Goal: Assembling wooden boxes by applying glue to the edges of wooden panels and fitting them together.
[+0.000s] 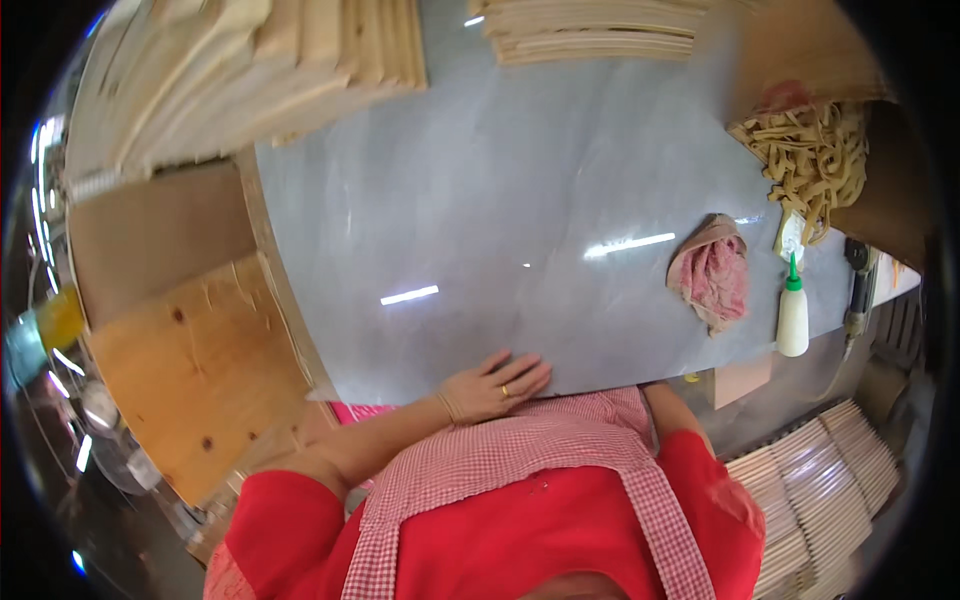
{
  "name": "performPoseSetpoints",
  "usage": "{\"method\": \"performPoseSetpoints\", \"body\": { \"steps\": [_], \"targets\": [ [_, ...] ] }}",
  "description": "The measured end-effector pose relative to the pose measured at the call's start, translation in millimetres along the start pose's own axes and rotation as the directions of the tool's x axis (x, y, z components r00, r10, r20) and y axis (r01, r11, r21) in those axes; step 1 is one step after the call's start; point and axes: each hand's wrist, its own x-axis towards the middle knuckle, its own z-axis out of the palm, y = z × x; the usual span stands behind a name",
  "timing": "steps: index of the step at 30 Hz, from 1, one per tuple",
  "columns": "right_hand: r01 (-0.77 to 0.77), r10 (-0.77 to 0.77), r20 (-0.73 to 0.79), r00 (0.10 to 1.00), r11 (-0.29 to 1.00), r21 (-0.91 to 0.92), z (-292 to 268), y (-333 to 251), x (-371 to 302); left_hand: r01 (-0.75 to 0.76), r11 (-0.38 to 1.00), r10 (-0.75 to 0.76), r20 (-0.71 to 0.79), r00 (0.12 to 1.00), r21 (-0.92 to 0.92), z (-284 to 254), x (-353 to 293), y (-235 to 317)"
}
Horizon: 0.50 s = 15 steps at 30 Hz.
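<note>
My left hand [497, 386] lies flat at the near edge of the grey tabletop [480, 210], palm down, fingers stretched out and a ring on one of them. It holds nothing. My right forearm [676, 410] drops down beside the checked apron [500, 440], and the hand at its end is hidden. To the right on the tabletop rests a crumpled pink and tan cloth [714, 274]. Beyond it lies a white squeeze bottle [792, 318] with a green nozzle cap.
Stacked wooden pieces [260, 80] rise at the back left, with another stack [590, 30] at the back. A heap of tan strips [815, 160] spills at the right, near a dark hand tool [857, 285]. Ribbed pale pieces [820, 490] are at lower right; a wooden board [200, 370] at left.
</note>
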Motion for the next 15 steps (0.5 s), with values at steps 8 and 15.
{"method": "performPoseSetpoints", "body": {
  "steps": [8, 15],
  "targets": [
    [0.474, -0.528, -0.628, 0.571, 0.837, -0.273, -142.3, -19.8, -135.0, -0.034, 0.999, 0.037, -0.113, 0.993, 0.025, 11.0, -10.2, 4.4],
    [0.562, -0.75, -0.619, 0.233, 0.624, -0.544, -183.4, -117.9, 11.2, 0.164, 0.984, -0.173, -0.528, 0.832, -0.064, 21.4, -7.3, 34.1]
  ]
}}
